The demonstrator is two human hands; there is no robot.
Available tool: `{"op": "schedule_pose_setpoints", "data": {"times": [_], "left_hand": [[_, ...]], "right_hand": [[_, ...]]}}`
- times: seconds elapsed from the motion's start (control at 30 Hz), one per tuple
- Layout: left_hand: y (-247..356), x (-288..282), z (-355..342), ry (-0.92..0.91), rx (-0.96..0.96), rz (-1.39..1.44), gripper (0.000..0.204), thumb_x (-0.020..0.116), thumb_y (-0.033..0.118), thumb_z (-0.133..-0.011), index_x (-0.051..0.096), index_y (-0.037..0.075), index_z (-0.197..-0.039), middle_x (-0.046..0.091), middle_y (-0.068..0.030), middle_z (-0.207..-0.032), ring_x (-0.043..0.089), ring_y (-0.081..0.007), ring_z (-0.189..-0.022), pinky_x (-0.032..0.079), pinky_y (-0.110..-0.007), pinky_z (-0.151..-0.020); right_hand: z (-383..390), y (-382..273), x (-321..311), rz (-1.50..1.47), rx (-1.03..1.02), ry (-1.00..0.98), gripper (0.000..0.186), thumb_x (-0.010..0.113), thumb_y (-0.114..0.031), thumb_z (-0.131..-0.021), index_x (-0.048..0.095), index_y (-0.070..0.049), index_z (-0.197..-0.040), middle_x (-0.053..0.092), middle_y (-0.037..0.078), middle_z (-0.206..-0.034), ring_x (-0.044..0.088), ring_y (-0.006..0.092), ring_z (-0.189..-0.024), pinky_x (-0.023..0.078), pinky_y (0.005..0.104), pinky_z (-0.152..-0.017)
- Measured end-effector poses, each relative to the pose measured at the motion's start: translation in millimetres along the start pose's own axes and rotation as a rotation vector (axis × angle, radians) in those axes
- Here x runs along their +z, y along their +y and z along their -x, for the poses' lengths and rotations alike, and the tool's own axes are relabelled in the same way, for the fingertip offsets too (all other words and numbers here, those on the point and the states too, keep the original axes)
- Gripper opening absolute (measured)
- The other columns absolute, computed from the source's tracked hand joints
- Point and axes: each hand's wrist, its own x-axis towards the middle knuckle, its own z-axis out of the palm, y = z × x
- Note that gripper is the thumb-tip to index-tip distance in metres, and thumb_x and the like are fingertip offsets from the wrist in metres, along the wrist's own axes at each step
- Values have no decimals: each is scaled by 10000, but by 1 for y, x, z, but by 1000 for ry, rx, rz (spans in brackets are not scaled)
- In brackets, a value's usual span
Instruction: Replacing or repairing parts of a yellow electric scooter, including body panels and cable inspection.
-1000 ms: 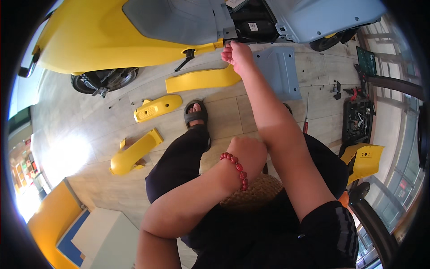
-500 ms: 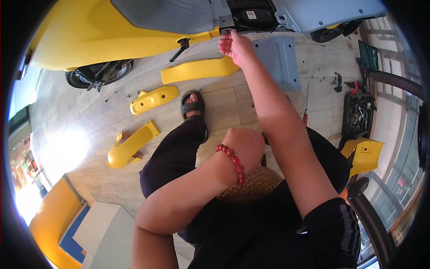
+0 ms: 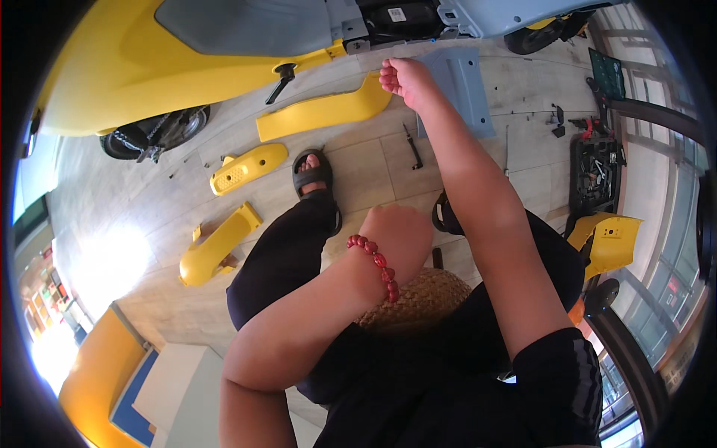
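Observation:
My right hand [image 3: 412, 81] is closed, its fingers curled in just off the near edge of a yellow and grey-blue scooter [image 3: 246, 33]. Anything inside those fingers is hidden. Below it on the floor lie a curved yellow panel [image 3: 321, 110] and a flat grey-blue panel [image 3: 463, 89]. My left hand [image 3: 396, 231], with a red bead bracelet [image 3: 379, 260] at its wrist, is bent in above a woven seat [image 3: 426, 299]. Only its back shows, and its fingers are hidden. An open black compartment [image 3: 399, 19] is visible in the scooter's body.
Two smaller yellow panels [image 3: 250, 166] [image 3: 220, 243] lie to the left. A thin black tool [image 3: 412, 145] is on the floor beside my right forearm. At right stand an open black tool case [image 3: 597, 175] and another yellow part [image 3: 609, 243]. A white box [image 3: 175, 384] is at lower left.
My right hand has come away from the scooter's edge, toward me and to the right. The thin black tool on the floor has come into sight. The view has shifted slightly; my left hand stays bent in.

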Motion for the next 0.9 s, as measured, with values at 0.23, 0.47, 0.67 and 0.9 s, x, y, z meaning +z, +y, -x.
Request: {"op": "schedule_pose_setpoints", "data": {"times": [0.23, 0.47, 0.67, 0.9], "left_hand": [[-1, 1, -8, 21, 29, -39, 197, 571, 195, -852, 630, 8, -840, 649, -173, -830, 644, -325, -802, 514, -414, -714], [-9, 0, -13, 28, -1, -78, 250, 549, 229, -872, 603, -11, -913, 640, -202, -870, 618, -352, -882, 488, -432, -788], [-7, 3, -16, 14, 26, -153, 283, 541, 248, -875, 601, -25, -922, 635, -221, -901, 608, -370, -900, 473, -447, -805], [-18, -1, -10, 70, 7, -203, 301, 533, 251, -867, 618, -36, -896, 637, -230, -877, 604, -390, -873, 469, -446, -793]], "right_hand": [[30, -18, -43, 1550, -314, -227, 183, 540, -124, -810, 673, -3, -846, 663, 177, -830, 651, 319, -772, 518, 412, -658], [134, -74, -173, 2064, 40, -552, 308, 530, -269, -823, 656, 8, -865, 648, 207, -882, 627, 353, -803, 497, 432, -737], [244, -58, -270, 1163, 266, -347, 386, 510, -322, -868, 607, -13, -1076, 631, 153, -1044, 633, 253, -850, 493, 382, -752], [303, 58, -305, 668, 275, -188, 322, 502, -263, -876, 626, -29, -1061, 649, 124, -1000, 634, 245, -832, 493, 369, -755]]}}
